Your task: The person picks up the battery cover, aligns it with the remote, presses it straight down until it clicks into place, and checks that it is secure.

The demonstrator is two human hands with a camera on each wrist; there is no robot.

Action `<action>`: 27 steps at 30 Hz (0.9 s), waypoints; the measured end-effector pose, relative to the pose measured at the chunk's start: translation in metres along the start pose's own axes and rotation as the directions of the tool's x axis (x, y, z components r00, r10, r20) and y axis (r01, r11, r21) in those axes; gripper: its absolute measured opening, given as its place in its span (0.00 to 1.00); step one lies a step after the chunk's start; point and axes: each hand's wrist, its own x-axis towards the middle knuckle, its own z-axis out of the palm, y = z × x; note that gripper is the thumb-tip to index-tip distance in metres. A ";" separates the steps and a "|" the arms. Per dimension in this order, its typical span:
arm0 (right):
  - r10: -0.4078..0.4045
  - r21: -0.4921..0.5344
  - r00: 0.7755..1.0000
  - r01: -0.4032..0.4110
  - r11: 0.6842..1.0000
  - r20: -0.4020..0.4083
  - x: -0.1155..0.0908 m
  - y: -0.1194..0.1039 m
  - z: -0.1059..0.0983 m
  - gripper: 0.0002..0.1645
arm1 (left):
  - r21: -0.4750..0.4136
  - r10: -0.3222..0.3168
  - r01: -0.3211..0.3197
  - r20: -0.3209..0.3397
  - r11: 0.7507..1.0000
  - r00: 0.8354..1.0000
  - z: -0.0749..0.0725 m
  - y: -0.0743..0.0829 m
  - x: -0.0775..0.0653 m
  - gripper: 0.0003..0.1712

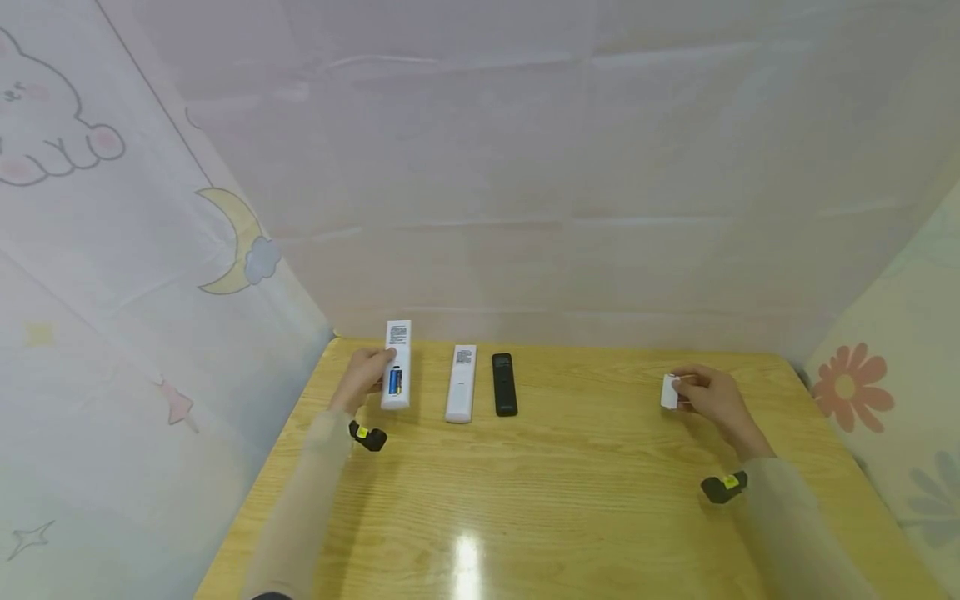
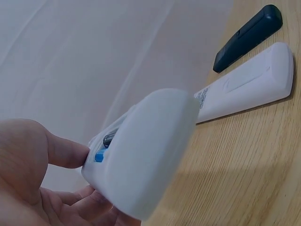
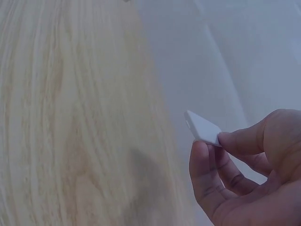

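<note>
My left hand (image 1: pixel 364 377) grips a white remote control (image 1: pixel 397 335) by its side, above the left part of the table. Its battery bay is uncovered, and blue batteries (image 1: pixel 395 382) show inside. In the left wrist view the thumb presses the remote's edge beside the bay, with the other fingers underneath. Far to the right, my right hand (image 1: pixel 712 398) pinches a small white battery cover (image 1: pixel 670 392) between thumb and fingers. The right wrist view shows this cover (image 3: pixel 203 128) held tilted above the table.
A second white remote (image 1: pixel 461 383) lies back side up on the wooden table (image 1: pixel 570 483), right of the held one. Beside it lies a black remote (image 1: pixel 505 385). A pale cloth backdrop (image 1: pixel 525 208) hangs behind the table's far edge, with printed cloth at both sides.
</note>
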 end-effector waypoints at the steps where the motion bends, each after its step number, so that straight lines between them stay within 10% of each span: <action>1: -0.003 0.004 1.000 0.003 1.000 0.002 0.000 -0.002 0.000 0.28 | -0.002 -0.002 0.002 0.002 1.000 1.000 0.002 0.001 0.000 0.33; 27: -0.053 0.125 0.998 0.049 0.991 0.034 -0.001 -0.050 0.014 0.29 | -0.070 0.044 -0.043 0.022 0.997 0.999 0.030 0.007 -0.001 0.33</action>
